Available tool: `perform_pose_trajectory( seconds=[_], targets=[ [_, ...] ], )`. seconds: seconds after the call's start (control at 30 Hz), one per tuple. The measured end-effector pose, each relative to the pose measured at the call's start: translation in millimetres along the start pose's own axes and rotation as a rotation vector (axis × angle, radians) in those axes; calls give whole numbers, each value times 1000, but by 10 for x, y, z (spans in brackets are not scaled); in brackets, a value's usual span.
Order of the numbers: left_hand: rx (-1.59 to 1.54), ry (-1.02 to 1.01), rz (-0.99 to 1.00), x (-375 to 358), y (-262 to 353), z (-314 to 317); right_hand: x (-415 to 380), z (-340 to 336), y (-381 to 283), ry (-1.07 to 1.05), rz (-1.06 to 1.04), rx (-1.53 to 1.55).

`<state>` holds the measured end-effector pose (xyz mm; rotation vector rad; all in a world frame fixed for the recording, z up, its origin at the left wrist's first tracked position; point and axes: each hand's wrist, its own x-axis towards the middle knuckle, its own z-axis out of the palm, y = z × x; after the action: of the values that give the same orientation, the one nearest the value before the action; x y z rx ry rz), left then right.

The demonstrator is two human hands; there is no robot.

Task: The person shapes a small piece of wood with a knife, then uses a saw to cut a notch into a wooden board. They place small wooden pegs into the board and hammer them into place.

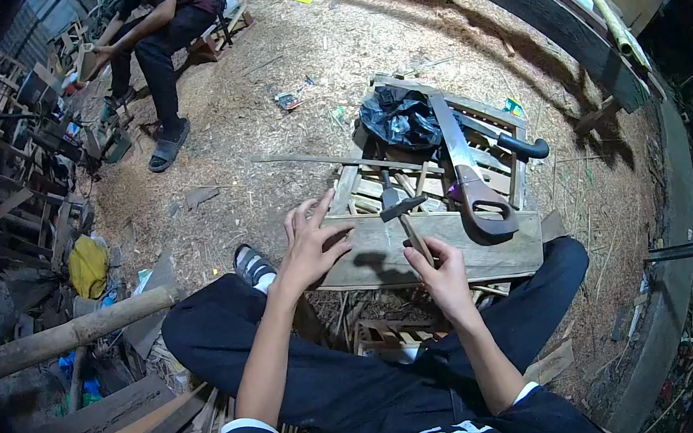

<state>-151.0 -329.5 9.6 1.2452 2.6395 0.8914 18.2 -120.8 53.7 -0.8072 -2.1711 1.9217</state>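
Note:
My right hand (446, 280) is closed around the wooden handle of a hammer (404, 207), whose dark metal head is over the wooden board (497, 259) in front of me. At the board's left end my left hand (313, 250) is open, fingers spread, with nothing in it. A handsaw (458, 148) with a brown wooden handle lies across the right side of the board. Just beyond the hammer head, a dark-handled tool (387, 188) lies among thin wood strips.
A black plastic bag (402, 116) and a tool with a curved black handle (524, 146) lie on the slatted wooden frame (479, 103) behind the board. Another person (161, 49) sits at upper left. A bamboo pole (78, 333) juts in from the left. Wood shavings cover the ground.

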Motion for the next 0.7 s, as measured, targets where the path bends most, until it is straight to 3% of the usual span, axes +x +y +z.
perform_pose_trajectory(
  seconds=[0.7],
  targets=[
    [-55,18,-22,71,-53,1,83,128,95,4,14,-22]
  ],
)
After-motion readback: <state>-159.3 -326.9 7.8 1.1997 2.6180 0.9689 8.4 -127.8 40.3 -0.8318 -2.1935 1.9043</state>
